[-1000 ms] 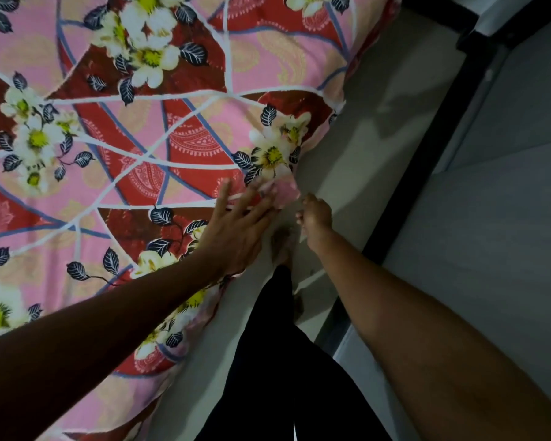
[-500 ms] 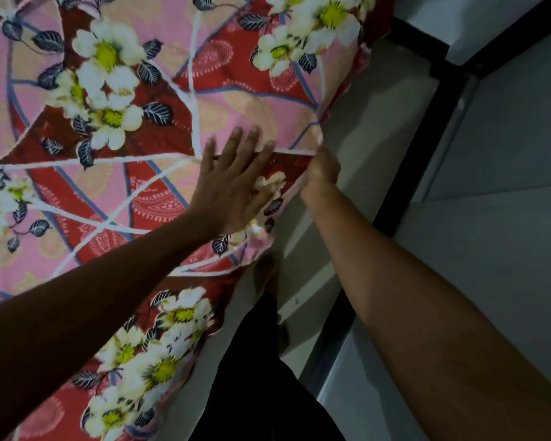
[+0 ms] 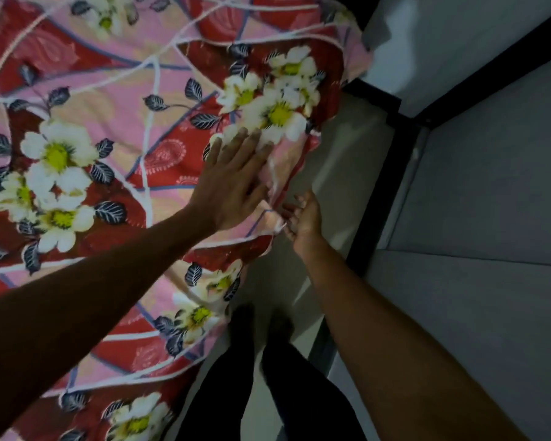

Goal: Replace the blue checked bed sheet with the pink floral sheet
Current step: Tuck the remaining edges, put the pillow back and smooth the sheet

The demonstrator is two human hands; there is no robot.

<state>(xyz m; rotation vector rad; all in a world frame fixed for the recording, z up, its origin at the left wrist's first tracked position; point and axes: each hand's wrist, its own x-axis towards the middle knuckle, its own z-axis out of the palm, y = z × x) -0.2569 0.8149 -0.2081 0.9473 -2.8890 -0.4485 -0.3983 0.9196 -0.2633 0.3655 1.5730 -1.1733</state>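
The pink sheet [image 3: 124,173] spreads across the left, with pale floor [image 3: 341,173] to its right. My left hand [image 3: 233,189] lies flat on its edge, fingers straight. My right hand [image 3: 303,218] pinches the hem, nearer me than before.

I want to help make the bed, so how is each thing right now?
Pink floral sheet, spread out, edge rumpled near the hands.
Left hand, flat, fingers straight, pressing on the sheet.
Right hand, at the sheet's edge, grip unclear.
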